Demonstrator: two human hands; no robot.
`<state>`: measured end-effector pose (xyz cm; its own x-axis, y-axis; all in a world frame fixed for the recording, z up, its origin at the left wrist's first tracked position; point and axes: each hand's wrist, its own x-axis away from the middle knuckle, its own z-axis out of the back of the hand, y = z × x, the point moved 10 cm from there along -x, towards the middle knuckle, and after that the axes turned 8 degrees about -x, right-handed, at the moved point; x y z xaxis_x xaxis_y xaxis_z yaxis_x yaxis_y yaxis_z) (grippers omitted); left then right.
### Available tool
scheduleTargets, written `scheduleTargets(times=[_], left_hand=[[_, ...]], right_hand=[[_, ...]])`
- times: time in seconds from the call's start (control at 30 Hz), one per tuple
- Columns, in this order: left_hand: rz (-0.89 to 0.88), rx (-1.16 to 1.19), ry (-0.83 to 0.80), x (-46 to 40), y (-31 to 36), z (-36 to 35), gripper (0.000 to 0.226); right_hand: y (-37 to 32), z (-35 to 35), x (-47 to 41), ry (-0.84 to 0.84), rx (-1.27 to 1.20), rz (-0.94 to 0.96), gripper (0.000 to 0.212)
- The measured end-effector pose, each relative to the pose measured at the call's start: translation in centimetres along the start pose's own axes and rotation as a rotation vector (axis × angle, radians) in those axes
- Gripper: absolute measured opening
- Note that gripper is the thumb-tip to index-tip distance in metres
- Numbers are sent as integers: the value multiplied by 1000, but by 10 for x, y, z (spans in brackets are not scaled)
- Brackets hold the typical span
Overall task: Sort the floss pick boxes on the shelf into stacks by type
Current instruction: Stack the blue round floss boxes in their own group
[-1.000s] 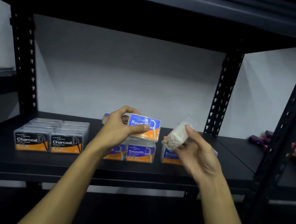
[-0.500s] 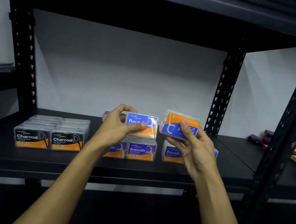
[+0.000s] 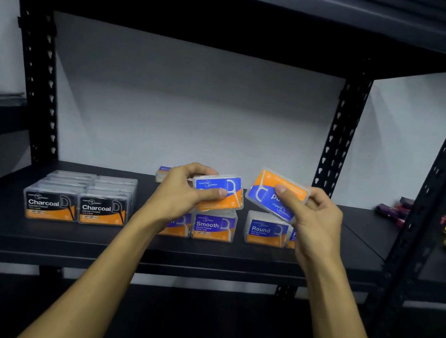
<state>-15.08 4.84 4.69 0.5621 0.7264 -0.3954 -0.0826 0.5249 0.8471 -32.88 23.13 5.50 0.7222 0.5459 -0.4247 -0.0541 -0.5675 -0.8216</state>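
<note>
Black shelf (image 3: 203, 255), left hand (image 3: 183, 194) gripping blue-orange box (image 3: 220, 190), right hand (image 3: 315, 220) pinching upside-down box (image 3: 275, 195)

- The scene is dim; the black shelf (image 3: 203, 255) and the space beneath it sink into near-darkness.
- The pale back wall (image 3: 189, 111) is the brightest area, with slanted shadows beside the uprights.
- My left hand (image 3: 183, 192) and right hand (image 3: 315, 220) are evenly lit, their edges slightly soft.
- Wide-angle distortion bends the frame posts outward at the edges.
- Printed box labels stay legible; far-right objects blur.
</note>
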Motion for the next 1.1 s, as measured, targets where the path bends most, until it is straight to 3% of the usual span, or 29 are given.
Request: scheduleTargets(times=[0.2, 0.3, 0.53, 0.63, 0.8, 0.93, 1.1], left_hand=[[-2, 13, 4, 1, 1, -1, 46], [-2, 12, 9, 2, 2, -1, 44], [-13, 12, 9, 5, 7, -3, 43], [-27, 12, 35, 7, 10, -2, 41], [-39, 16, 82, 7, 13, 1, 41], [-64, 8, 50, 3, 19, -2, 37], [-153, -94, 59, -10, 38, -2, 39]], right_hand=[[17, 8, -3, 97, -266, -116, 27], [22, 10, -3, 99, -263, -141, 23], [30, 4, -7, -21, -387, -191, 12], [21, 2, -7, -56, -437, -152, 19], [4, 7, -6, -103, -333, -77, 45], [-8, 23, -11, -51, -232, -30, 33], [-28, 46, -38, -30, -229, 22, 38]])
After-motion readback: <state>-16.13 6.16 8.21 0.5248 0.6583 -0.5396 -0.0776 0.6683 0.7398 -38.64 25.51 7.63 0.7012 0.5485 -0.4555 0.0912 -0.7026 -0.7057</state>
